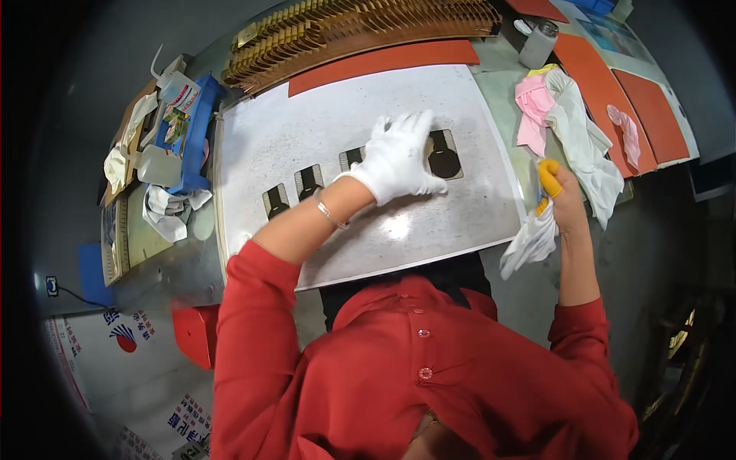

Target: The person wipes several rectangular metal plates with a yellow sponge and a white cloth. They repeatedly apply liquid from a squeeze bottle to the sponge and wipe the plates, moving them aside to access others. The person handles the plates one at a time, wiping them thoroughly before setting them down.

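My left hand [395, 157], in a white glove, lies over a white sheet [261, 134] with its fingers stretched out. Its thumb side is at a flat dark piece with a patterned border and a round-ended black shape [444, 159]; whether it touches the piece I cannot tell. Similar pieces lie in a row to the left, among them a dark piece [309, 181] and a smaller one [276, 201]; another is partly hidden by the glove. Beyond the sheet's right edge, my right hand [566, 201], with yellow finger cots, is closed on a white cloth [529, 247] that hangs down.
At the back stands a slotted rack of yellowish strips [360, 31] behind a red-orange strip [383, 65]. Left are a blue tray [198, 138] and a squeeze bottle [178, 90]. Right are a grey bottle [539, 44], pink and white cloths [575, 123] and orange mats [652, 115].
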The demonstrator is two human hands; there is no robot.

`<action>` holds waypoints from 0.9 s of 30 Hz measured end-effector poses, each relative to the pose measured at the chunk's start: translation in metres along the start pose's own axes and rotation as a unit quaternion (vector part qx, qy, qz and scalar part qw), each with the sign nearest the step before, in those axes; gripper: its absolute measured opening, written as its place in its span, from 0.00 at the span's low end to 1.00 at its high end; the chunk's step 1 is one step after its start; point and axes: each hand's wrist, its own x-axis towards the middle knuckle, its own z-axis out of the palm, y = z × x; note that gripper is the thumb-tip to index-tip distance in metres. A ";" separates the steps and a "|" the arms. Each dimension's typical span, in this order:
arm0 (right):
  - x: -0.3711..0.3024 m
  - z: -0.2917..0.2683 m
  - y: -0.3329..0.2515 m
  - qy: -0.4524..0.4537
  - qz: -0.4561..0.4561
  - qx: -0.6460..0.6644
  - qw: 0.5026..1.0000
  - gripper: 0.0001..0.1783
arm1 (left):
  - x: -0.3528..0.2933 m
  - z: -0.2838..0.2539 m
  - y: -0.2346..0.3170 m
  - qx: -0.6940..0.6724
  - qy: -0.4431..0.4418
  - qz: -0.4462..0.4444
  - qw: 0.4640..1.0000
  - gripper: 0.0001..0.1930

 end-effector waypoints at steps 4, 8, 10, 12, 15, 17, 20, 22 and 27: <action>0.005 -0.027 0.025 0.062 -0.039 0.021 0.997 0.08 | 0.026 0.011 0.015 0.047 -0.117 -0.041 0.991 0.49; 0.006 -0.029 0.035 0.075 -0.049 0.057 0.994 0.09 | 0.025 0.007 0.023 0.045 -0.072 0.007 0.996 0.40; 0.006 -0.029 0.034 0.051 -0.043 0.081 0.994 0.09 | 0.026 -0.003 0.033 0.098 -0.086 0.066 0.989 0.34; 0.006 -0.031 0.032 0.041 -0.038 0.068 0.996 0.10 | 0.027 -0.005 0.043 0.168 -0.096 0.109 0.975 0.29; 0.006 -0.033 0.037 0.052 -0.047 0.070 0.995 0.11 | 0.017 0.002 0.045 0.179 -0.034 0.103 0.978 0.23; 0.006 -0.037 0.041 0.058 -0.070 0.050 0.995 0.11 | 0.015 0.006 0.044 0.102 0.008 0.075 0.992 0.24; 0.006 -0.037 0.040 0.042 -0.054 0.074 0.995 0.10 | 0.013 0.014 0.046 -0.056 0.093 0.038 0.993 0.31; 0.007 -0.038 0.041 0.017 -0.040 0.085 0.995 0.09 | 0.010 0.029 0.040 -0.085 0.140 0.065 0.984 0.34; 0.008 -0.036 0.039 0.019 -0.029 0.082 0.996 0.08 | -0.003 0.024 0.025 -0.101 0.094 0.027 0.990 0.44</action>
